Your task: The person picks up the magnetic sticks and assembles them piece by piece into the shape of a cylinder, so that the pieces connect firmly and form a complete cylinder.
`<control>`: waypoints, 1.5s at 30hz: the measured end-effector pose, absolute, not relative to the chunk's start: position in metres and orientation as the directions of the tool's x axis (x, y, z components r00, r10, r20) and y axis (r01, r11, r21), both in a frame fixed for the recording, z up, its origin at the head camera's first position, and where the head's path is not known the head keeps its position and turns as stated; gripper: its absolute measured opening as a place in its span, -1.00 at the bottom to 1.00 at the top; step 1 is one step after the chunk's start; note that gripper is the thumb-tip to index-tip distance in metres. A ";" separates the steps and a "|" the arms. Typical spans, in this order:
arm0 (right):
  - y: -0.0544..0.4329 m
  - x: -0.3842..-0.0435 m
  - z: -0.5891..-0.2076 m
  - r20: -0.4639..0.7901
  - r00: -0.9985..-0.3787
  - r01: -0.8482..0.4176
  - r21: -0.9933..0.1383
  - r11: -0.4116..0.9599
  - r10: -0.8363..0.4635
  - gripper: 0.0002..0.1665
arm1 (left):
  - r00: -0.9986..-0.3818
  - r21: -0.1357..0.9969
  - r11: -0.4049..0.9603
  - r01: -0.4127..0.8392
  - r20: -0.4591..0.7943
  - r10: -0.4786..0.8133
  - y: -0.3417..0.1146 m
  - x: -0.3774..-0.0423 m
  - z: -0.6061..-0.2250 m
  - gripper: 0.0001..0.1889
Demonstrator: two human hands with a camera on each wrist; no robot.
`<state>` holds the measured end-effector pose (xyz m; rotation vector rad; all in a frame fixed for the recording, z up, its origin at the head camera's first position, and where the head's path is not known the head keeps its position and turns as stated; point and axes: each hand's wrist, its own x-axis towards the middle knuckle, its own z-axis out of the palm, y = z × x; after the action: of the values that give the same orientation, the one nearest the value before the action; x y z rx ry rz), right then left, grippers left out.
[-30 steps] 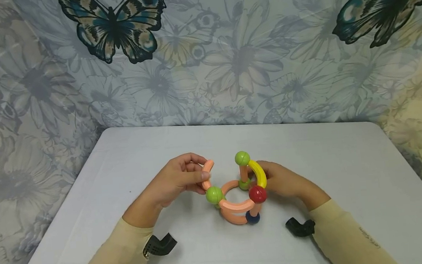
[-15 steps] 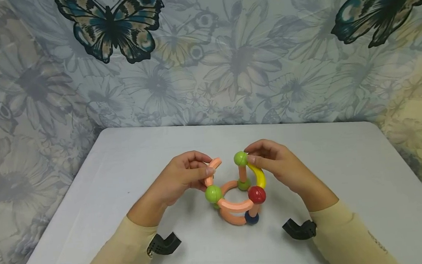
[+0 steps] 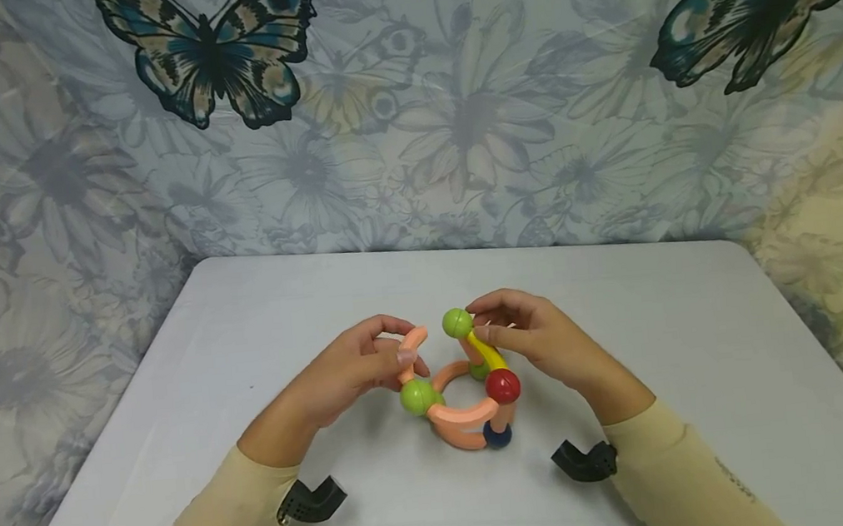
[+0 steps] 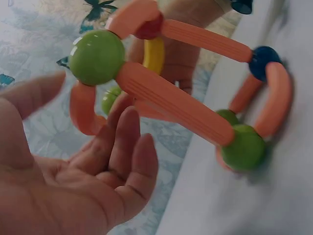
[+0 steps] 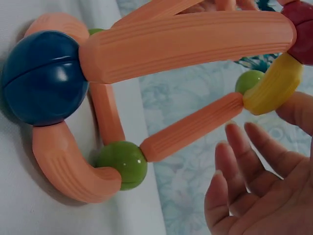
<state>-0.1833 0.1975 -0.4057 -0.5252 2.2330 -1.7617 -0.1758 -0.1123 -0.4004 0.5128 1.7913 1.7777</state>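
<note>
A toy frame of rods and balls stands on the white table. In the head view my left hand (image 3: 351, 371) pinches an upright orange curved rod (image 3: 415, 340) above a green ball (image 3: 418, 397). On the other side, my right hand (image 3: 536, 332) has thumb and index finger at the top of the yellow curved rod (image 5: 274, 88), close against the upper green ball (image 3: 458, 323). The right wrist view shows its other fingers spread below. A red ball (image 3: 503, 386) joins the yellow rod to the front orange rod (image 3: 463, 415). At the base sits a dark blue ball (image 5: 45, 78).
The white table (image 3: 303, 290) extends around the frame on all sides. Behind it hangs a butterfly-print cloth (image 3: 492, 123). Black wrist mounts (image 3: 311, 501) stick out inward from both sleeves, low over the table.
My right hand rises from behind the yellow rod to its top end. The upper green ball and yellow rod then lean left, toward the left-hand orange rod. My left hand keeps its pinch.
</note>
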 end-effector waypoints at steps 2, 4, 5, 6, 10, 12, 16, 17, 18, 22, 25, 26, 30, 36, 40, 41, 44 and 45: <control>0.194 -0.182 -0.404 0.039 -0.901 -0.138 -0.970 0.199 -0.433 -0.60 | -0.726 0.994 0.049 -0.097 -0.104 0.679 -0.118 -0.172 -0.405 -0.30; 0.191 -0.182 -0.401 0.047 -0.902 -0.152 -0.965 0.214 -0.429 -0.58 | -0.685 0.997 0.037 -0.068 -0.074 0.724 -0.123 -0.169 -0.409 -0.12; 0.189 -0.182 -0.400 0.048 -0.904 -0.159 -0.960 0.231 -0.424 -0.56 | -0.670 0.998 0.030 -0.049 -0.055 0.740 -0.124 -0.167 -0.411 -0.03; 0.188 -0.181 -0.398 0.048 -0.908 -0.166 -0.954 0.250 -0.417 -0.54 | -0.660 0.999 0.018 -0.026 -0.031 0.750 -0.125 -0.166 -0.412 0.04; 0.183 -0.183 -0.393 0.036 -0.908 -0.181 -0.932 0.314 -0.417 -0.47 | -0.668 0.999 -0.014 0.052 0.046 0.742 -0.121 -0.161 -0.413 0.11; 0.181 -0.184 -0.393 0.013 -0.895 -0.163 -0.940 0.299 -0.447 -0.44 | -0.683 0.997 -0.022 0.073 0.066 0.728 -0.117 -0.157 -0.412 0.09; 0.180 -0.186 -0.394 -0.024 -0.867 -0.123 -0.958 0.260 -0.498 -0.48 | -0.711 0.996 -0.026 0.084 0.078 0.699 -0.109 -0.152 -0.410 -0.02; 0.180 -0.186 -0.394 -0.022 -0.866 -0.125 -0.958 0.259 -0.499 -0.51 | -0.720 0.996 -0.027 0.079 0.076 0.690 -0.107 -0.151 -0.410 -0.05; 0.180 -0.187 -0.394 -0.017 -0.865 -0.132 -0.957 0.260 -0.501 -0.55 | -0.728 0.997 -0.030 0.072 0.073 0.682 -0.105 -0.150 -0.410 -0.06; 0.183 -0.189 -0.393 0.004 -0.871 -0.166 -0.944 0.286 -0.491 -0.64 | -0.754 0.998 -0.052 0.034 0.060 0.654 -0.099 -0.152 -0.408 -0.08; 0.185 -0.191 -0.393 0.009 -0.869 -0.167 -0.947 0.276 -0.494 -0.64 | -0.763 0.997 -0.068 0.025 0.063 0.644 -0.097 -0.154 -0.408 -0.11; 0.186 -0.192 -0.393 0.013 -0.867 -0.168 -0.949 0.268 -0.498 -0.64 | -0.763 0.997 -0.075 0.025 0.067 0.642 -0.097 -0.155 -0.408 -0.13; 0.188 -0.195 -0.395 0.025 -0.859 -0.158 -0.963 0.218 -0.511 -0.63 | -0.758 0.992 -0.123 0.002 0.081 0.647 -0.095 -0.159 -0.410 -0.22; 0.192 -0.196 -0.398 0.025 -0.867 -0.136 -0.973 0.189 -0.497 -0.63 | -0.833 0.995 -0.093 -0.036 0.022 0.553 -0.082 -0.160 -0.408 -0.47; 0.192 -0.197 -0.399 0.027 -0.873 -0.138 -0.971 0.195 -0.487 -0.63 | -0.903 0.996 -0.022 -0.089 -0.071 0.423 -0.070 -0.160 -0.403 -0.45; 0.192 -0.197 -0.399 0.029 -0.873 -0.140 -0.971 0.194 -0.487 -0.64 | -0.910 0.994 -0.018 -0.111 -0.094 0.404 -0.068 -0.160 -0.403 -0.45; 0.193 -0.197 -0.399 0.035 -0.873 -0.146 -0.970 0.193 -0.486 -0.64 | -0.915 0.989 -0.015 -0.149 -0.132 0.380 -0.064 -0.159 -0.399 -0.50; 0.193 -0.197 -0.399 0.037 -0.874 -0.147 -0.970 0.192 -0.485 -0.64 | -0.916 0.987 -0.014 -0.158 -0.141 0.376 -0.063 -0.159 -0.399 -0.53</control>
<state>-0.1971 0.1930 -0.3992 -0.6018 2.1921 -1.7343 -0.1590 -0.0631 -0.3987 0.2272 1.9019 1.9899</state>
